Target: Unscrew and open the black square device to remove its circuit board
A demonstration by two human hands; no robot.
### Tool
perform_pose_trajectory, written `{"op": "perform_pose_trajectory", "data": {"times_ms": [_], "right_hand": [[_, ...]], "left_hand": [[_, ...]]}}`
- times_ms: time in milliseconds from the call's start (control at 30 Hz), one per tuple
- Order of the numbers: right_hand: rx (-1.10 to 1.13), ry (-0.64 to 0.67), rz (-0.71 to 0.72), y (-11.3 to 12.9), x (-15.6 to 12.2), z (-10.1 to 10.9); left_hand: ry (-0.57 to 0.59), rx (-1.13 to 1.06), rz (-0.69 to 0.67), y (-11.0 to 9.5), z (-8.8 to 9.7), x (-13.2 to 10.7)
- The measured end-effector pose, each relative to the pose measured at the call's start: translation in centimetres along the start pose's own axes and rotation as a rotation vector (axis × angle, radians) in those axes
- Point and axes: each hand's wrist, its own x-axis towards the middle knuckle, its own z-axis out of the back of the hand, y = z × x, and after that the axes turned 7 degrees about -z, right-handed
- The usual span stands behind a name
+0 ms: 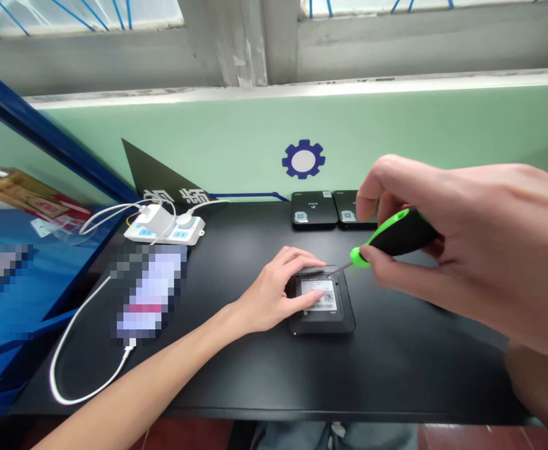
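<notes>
Black plastic device [321, 317] lies flat, label up, on the black tabletop [236, 381], between your hands. Your left hand [276, 290] is spread over it: fingers along its far edge, thumb on the label [326, 305]. Your right hand [475, 244] pinches the green-and-black screwdriver [398, 232]; its tip is at the device's far edge, contact unclear. Tabletop surface extends from the device to the front edge. Two black boxes [314, 209] adjoin the wall; the power strip [187, 232] sits well left.
</notes>
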Motion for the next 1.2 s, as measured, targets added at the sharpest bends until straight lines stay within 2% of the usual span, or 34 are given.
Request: {"op": "perform_pose_trajectory", "data": {"times_ms": [200, 433, 600, 800, 900, 1067, 1200], "right_hand": [[-0.007, -0.025, 0.002, -0.5, -0.6, 0.8], [0.056, -0.094, 0.071, -1.4, -0.4, 1.4], [0.024, -0.108, 0.005, -2.1, -0.4, 1.6], [-0.011, -0.127, 0.007, -2.5, -0.5, 1.6], [-0.01, -0.153, 0.039, -2.6, -0.5, 1.6], [-0.004, -0.125, 0.077, -2.4, -0.2, 1.3], [-0.009, -0.125, 0.007, -1.1, -0.4, 1.5]], "left_hand": [[-0.155, -0.043, -0.019, -0.2, 0.0, 0.3], [-0.243, -0.007, -0.025, -0.4, 0.1, 0.5], [-0.389, 0.065, 0.078, -0.4, 1.1, 0.7], [-0.505, 0.057, 0.194, 0.0, 1.9, 1.0], [-0.541, 0.005, 0.212, 0.3, 1.9, 1.1], [-0.557, -0.036, 0.23, 0.6, 1.8, 1.0], [-0.541, -0.016, 0.242, 0.9, 2.1, 1.0]]}}
